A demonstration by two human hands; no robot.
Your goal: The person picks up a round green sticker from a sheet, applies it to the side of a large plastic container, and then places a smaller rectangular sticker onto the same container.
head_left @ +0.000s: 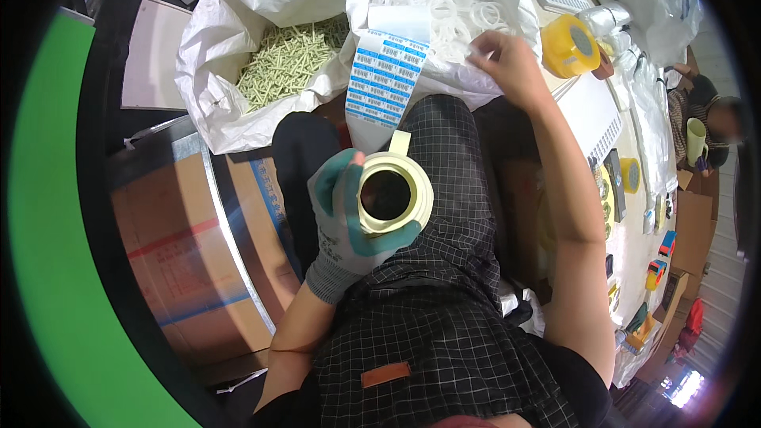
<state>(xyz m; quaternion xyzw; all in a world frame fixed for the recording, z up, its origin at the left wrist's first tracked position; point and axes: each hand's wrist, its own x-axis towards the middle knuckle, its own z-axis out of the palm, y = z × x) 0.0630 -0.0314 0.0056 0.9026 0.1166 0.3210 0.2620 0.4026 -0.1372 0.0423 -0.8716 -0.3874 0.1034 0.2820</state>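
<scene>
My left hand (349, 202), in a grey and teal work glove, is wrapped round a pale yellow cup (424, 190) above my lap. The cup's round mouth faces up with a dark inside, and a short handle juts from its far side. My bare right hand (507, 63) is at the right edge of a white woven sack full of clear rings (452, 4). Its fingers are bent together at the rings; whatever is between the fingertips is too small to make out. A sheet of blue and white labels (386, 79) hangs over the sack's near side.
Left of the rings, another white sack (210, 55) holds many pale green stick-like pieces (285, 63). A yellow tape roll (567, 47) and papers lie on the table at right. Cardboard boxes (182, 246) stand at left. Another person (701, 119) is at far right.
</scene>
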